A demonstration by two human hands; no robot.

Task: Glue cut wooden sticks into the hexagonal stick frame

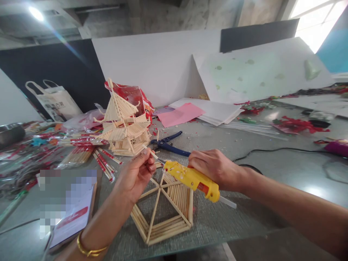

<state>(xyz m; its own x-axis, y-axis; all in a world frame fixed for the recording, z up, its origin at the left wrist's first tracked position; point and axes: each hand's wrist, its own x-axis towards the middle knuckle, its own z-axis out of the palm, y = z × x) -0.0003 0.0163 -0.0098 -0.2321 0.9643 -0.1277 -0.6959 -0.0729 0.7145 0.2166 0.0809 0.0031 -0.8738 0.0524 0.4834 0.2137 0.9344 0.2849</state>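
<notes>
Between the fingertips of my left hand [141,168] is a thin wooden stick [150,151], held above the table. My right hand [213,167] is wrapped round a yellow hot glue gun [191,177], its nozzle pointing left and close to the stick's end. A clear glue stick [227,202] pokes out of the gun's back. Below both hands lies a polygonal frame of wooden sticks [170,228], with spokes meeting at a raised centre. Rows of sticks fill parts of some sections; the glue gun and left hand hide some of it.
A tiered stick pagoda [122,127] stands behind my left hand, near blue-handled pliers [171,145]. Bundled sticks in wrappers [104,165] and a tablet-like device [72,217] lie left. Pink paper [179,114] lies at the back; a black cable [272,149] runs right.
</notes>
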